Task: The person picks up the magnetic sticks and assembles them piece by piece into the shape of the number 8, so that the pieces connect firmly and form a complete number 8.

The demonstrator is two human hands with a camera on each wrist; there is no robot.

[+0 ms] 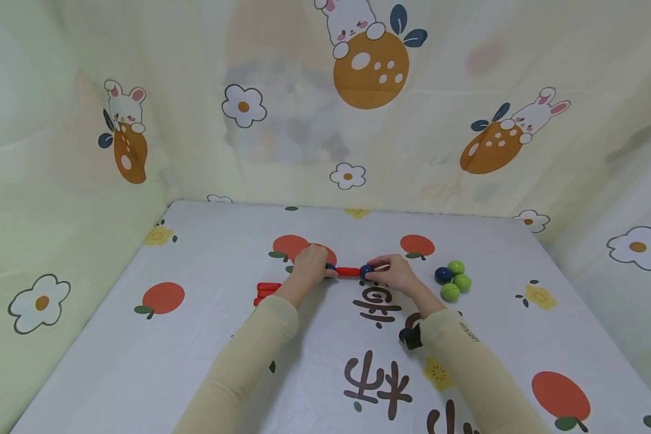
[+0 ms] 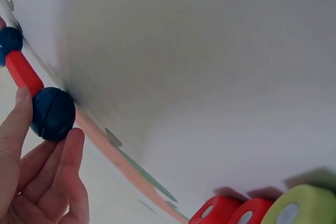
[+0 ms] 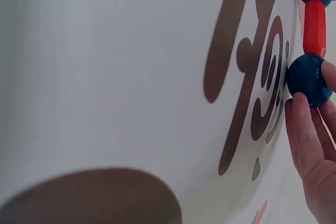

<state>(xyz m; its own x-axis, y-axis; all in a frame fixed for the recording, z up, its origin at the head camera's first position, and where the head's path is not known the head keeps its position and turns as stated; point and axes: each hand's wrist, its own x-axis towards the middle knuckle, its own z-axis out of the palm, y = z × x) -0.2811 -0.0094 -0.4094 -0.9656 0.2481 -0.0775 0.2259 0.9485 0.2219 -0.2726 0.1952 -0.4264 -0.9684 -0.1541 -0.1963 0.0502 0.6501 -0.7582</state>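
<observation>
A red rod [image 1: 349, 272] with a dark blue ball at each end lies level above or on the white tablecloth. My left hand [image 1: 310, 263] pinches the left blue ball [image 2: 53, 114] between thumb and fingers. On the other end, my right hand [image 1: 395, 272] holds the right blue ball [image 3: 310, 80] with its thumb and fingertips. The rod touches both balls in the wrist views. Left of the left forearm, red rods [image 1: 268, 287] lie side by side, partly hidden by the sleeve. The left wrist view also shows a green piece [image 2: 302, 205] beside them.
Right of the right hand sit a loose blue ball [image 1: 443, 275] and several green balls [image 1: 462, 282] in a cluster. A dark object [image 1: 411, 337] shows by the right cuff. Printed curtains [image 1: 298, 175] stand behind the table's far edge and along its sides.
</observation>
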